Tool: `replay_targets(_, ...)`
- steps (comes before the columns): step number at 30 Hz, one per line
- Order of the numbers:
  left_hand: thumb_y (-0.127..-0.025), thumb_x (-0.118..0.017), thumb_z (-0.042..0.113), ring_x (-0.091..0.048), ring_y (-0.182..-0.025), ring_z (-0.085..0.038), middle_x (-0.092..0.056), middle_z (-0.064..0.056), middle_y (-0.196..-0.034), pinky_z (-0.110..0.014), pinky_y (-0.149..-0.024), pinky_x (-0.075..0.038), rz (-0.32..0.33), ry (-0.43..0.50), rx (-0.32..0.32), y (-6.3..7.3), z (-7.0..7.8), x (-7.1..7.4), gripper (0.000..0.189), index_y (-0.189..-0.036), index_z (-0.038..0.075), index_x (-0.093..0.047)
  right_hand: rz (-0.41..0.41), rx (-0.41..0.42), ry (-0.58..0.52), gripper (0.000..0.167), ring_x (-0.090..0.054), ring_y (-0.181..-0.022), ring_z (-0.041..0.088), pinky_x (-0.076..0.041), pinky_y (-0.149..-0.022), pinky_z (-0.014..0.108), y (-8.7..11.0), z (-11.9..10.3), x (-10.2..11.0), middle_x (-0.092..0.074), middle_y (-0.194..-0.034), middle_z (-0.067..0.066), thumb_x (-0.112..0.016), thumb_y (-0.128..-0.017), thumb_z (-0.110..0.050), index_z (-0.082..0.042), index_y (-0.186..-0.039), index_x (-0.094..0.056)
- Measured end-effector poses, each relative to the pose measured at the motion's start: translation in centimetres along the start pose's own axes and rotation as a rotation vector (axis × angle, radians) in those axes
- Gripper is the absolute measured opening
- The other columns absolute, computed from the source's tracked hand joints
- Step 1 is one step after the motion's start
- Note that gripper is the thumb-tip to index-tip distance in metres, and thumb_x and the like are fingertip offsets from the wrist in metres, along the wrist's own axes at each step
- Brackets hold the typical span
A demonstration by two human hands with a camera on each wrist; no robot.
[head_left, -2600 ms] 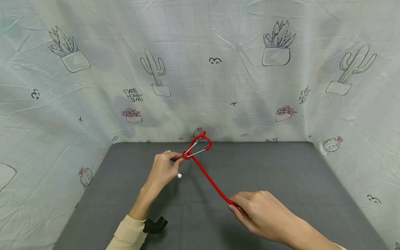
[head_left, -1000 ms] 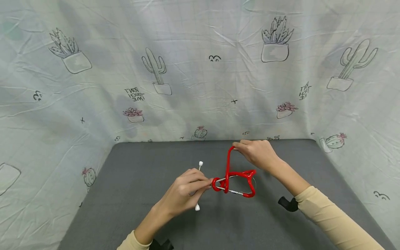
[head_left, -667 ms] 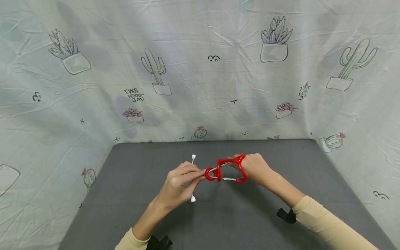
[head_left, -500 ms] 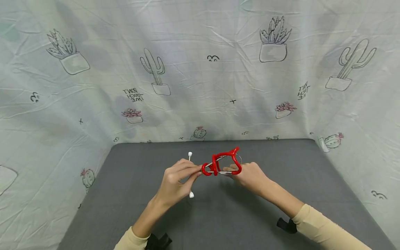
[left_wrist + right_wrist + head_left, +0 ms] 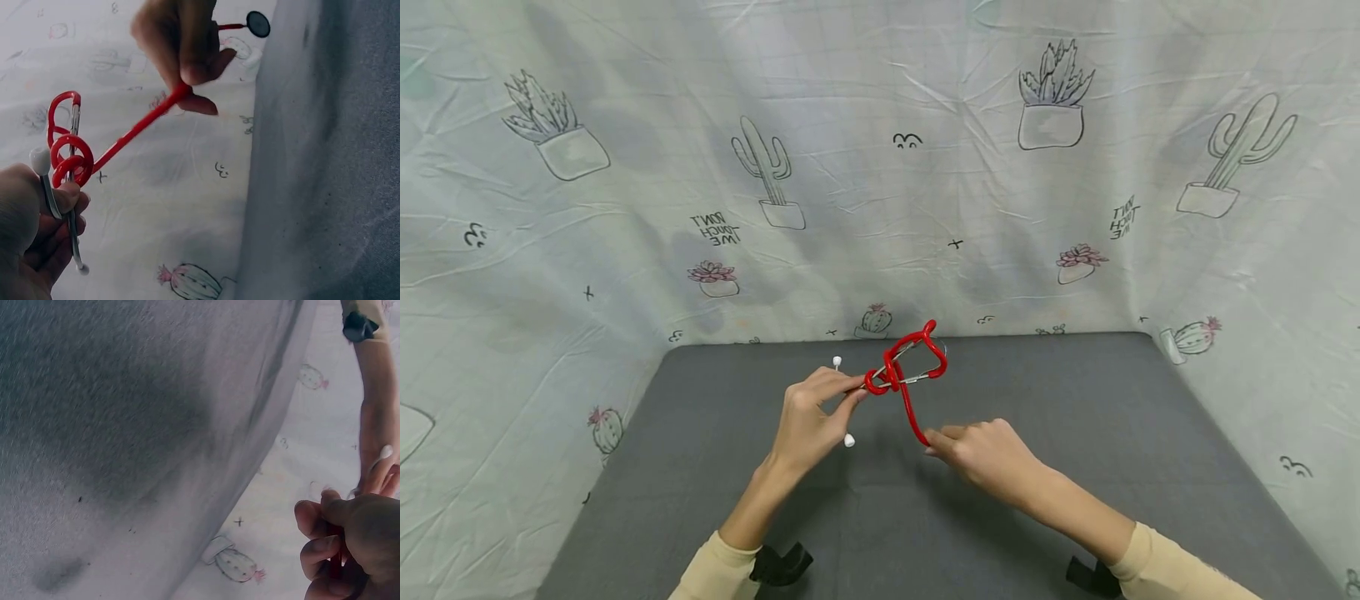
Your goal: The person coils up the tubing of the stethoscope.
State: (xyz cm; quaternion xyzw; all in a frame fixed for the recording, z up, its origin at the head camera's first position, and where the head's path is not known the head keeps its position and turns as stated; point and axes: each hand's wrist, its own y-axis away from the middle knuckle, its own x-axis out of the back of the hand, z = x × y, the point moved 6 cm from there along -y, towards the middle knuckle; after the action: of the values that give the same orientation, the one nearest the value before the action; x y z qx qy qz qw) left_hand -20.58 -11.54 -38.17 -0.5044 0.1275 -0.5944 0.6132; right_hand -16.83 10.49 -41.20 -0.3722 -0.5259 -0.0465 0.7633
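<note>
A stethoscope is held raised in front of the person, above the grey-covered table, supported by both hands. The left hand pinches its metal ear tubes between thumb and fingers, just beside the coiled part. One white ear tip projects on the far side of this hand and a second white ear tip on the near side. The red tubing is looped around the metal tubes beside the left fingertips, and a length of it runs from the loops to the right hand. The right-hand fingers curl round this length and grip it, as the right wrist view confirms. The left wrist view shows the round, dark-faced chest piece extending beyond the right hand. Both forearms bear beige sleeves and black wrist mounts. Cactus-printed fabric hangs behind the table.
</note>
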Motion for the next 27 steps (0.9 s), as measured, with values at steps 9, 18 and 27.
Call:
replay_targets(9,-0.085,-0.089,-0.004,-0.077,-0.084,-0.022,-0.085,-0.009,-0.092,-0.033,-0.07,-0.064,0.0,-0.012,0.098,0.2,-1.7,-0.5,0.018,-0.102,0.001,-0.086,0.038,-0.016,-0.03,0.027,-0.009,-0.059,-0.004,0.0,-0.056,0.009,0.3,-1.1,1.5,-0.041,-0.058,-0.013,-0.068,-0.109,-0.034,-0.016,-0.089,-0.065)
replay_targets(18,-0.087,-0.088,-0.001,-0.076,-0.083,-0.02,-0.085,-0.008,-0.09,-0.03,-0.071,-0.061,0.017,-0.011,0.203,0.3,-2.6,-0.3,0.015,-0.102,0.002,-0.087,0.008,-0.14,-0.243,0.027,-0.013,-0.059,-0.008,-0.009,-0.052,0.005,0.6,-1.5,1.9,-0.039,-0.062,-0.014,-0.065,-0.111,-0.024,-0.017,-0.086,-0.058)
replay_targets(27,-0.087,-0.089,0.002,-0.075,-0.079,-0.021,-0.083,-0.009,-0.087,-0.028,-0.071,-0.057,0.055,-0.071,0.312,0.4,-4.5,0.7,0.015,-0.102,0.002,-0.087,-0.045,-0.124,-0.321,0.008,-0.021,-0.06,-0.009,-0.013,-0.051,0.003,1.5,-2.9,2.5,-0.059,-0.071,-0.015,-0.072,-0.105,-0.016,-0.015,-0.101,-0.065)
